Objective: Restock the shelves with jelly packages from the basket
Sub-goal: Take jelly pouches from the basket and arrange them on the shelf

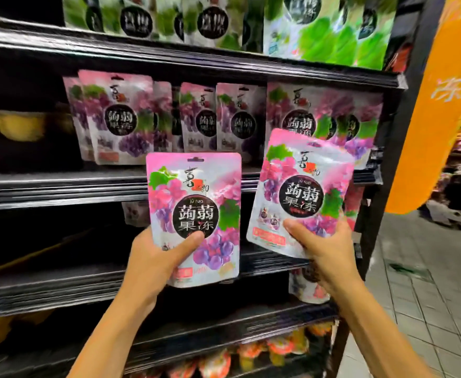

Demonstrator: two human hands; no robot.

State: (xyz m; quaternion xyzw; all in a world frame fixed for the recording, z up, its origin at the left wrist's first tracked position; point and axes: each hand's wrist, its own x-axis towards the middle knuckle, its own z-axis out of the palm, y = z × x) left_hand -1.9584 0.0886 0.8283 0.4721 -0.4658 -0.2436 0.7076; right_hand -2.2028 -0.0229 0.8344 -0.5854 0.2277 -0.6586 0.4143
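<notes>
Left package point(193, 203): pink and purple grape pouch, held upright in front of the shelves; black disc reads "蒟蒻果冻" with small "JU RUO" above it; the brush-script brand mark with a red patch near the top cannot be read for certain.
Right package point(303, 186): same design and same "蒟蒻果冻" disc, tilted with its top leaning right; its upper corner overlaps the shelved row behind.
Left hand point(152, 257): grips the left package at its lower left.
Left fingers point(191, 241): thumb pressed flat across the pouch front just under the disc; the others are curled behind it, out of sight.
Right hand point(322, 249): grips the right package at its bottom edge.
Right fingers point(297, 227): thumb on the front beside the lower label; the others wrap round the back and lower right edge.
Grape row point(114, 118): matching purple pouches standing along the middle shelf point(60, 186), discs blurred but the same characters.
Green pouches point(333, 31): top shelf, same dark disc, writing too blurred to read.
Orange banner point(436, 105): at right, with a white "冻".
Orange packs point(251, 353): lowest shelf, blurred.
</notes>
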